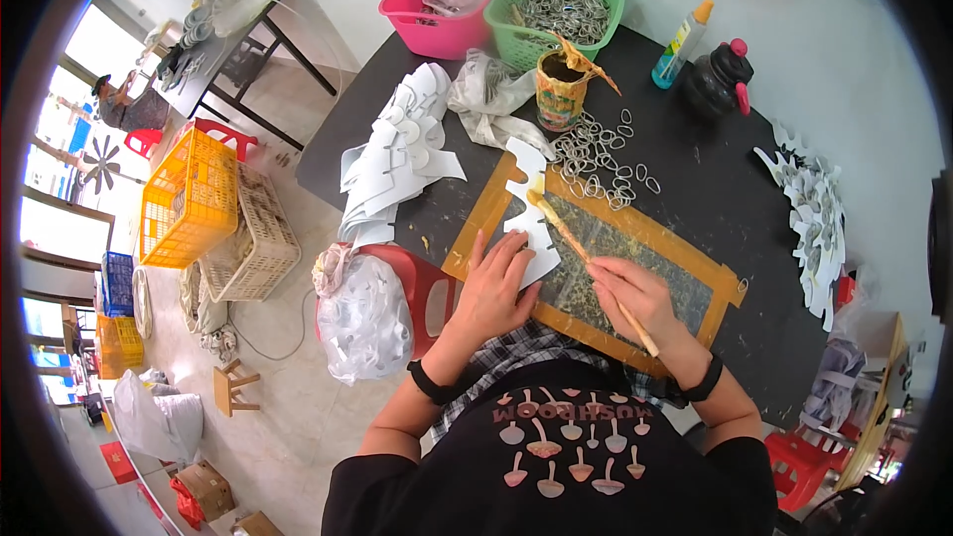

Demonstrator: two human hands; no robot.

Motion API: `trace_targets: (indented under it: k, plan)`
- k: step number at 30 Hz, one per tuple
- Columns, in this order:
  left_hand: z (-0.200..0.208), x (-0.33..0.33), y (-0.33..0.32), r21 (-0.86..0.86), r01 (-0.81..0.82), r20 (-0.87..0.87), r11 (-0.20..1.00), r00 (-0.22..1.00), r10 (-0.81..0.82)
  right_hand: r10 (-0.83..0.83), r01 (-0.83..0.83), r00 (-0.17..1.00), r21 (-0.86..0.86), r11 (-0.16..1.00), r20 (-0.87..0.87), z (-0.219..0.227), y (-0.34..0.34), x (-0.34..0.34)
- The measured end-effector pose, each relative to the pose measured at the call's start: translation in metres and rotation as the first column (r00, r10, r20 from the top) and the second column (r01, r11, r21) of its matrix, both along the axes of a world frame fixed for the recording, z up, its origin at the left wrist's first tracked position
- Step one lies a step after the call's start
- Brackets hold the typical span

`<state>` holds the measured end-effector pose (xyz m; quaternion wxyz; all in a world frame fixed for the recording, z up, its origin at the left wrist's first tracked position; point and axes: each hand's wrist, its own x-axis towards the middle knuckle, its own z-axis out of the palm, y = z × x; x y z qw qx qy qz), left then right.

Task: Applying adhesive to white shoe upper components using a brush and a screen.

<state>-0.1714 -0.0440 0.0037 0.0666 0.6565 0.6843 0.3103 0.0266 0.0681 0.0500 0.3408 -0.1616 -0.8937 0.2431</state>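
— While the left hand (493, 288) presses flat, fingers spread, on the white cutout (529, 213), where's the brush (586, 263)?
— Gripped in the right hand's (635, 293) curled fingers, bristles at eleven o'clock on the cutout. Gluing, I'd judge; next needs even strokes.

Black table (695, 189) | under hands: tape-framed glue mat (635, 238) | beyond: metal rings (596, 154), tin (559, 89), cloth (491, 99), green basket (556, 0), pink basket (442, 20) | left: white cutouts (397, 154) | right: more cutouts (814, 208)

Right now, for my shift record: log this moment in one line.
left hand flat on white card cutout | right hand holds brush | bristles on cutout
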Motion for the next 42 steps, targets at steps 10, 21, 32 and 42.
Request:
trace_targets:
  k: [10, 21, 32, 42]
  plan:
    - [-0.004, -0.001, -0.001, -0.006, 0.015, -0.033, 1.0, 0.999, -0.015, 0.287, -0.283, 0.954, -0.06, 0.957, 0.089, 0.012, -0.008, 0.023]
    - [0.002, -0.004, -0.004, 0.025, 0.043, -0.078, 0.999, 0.996, -0.041, 0.212, -0.195, 0.967, -0.129, 0.972, 0.138, 0.032, 0.019, 0.035]
    - [-0.002, -0.002, -0.01, 0.038, 0.066, -0.164, 0.997, 0.985, -0.059, -0.098, -0.118, 0.96, -0.695, 0.709, -0.262, 0.011, 0.079, 0.01]
    - [-0.002, 0.001, -0.012, 0.073, 0.061, -0.1, 0.995, 0.994, -0.054, -0.081, -0.122, 0.974, -0.796, 0.593, -0.209, 0.01, 0.108, 0.006]
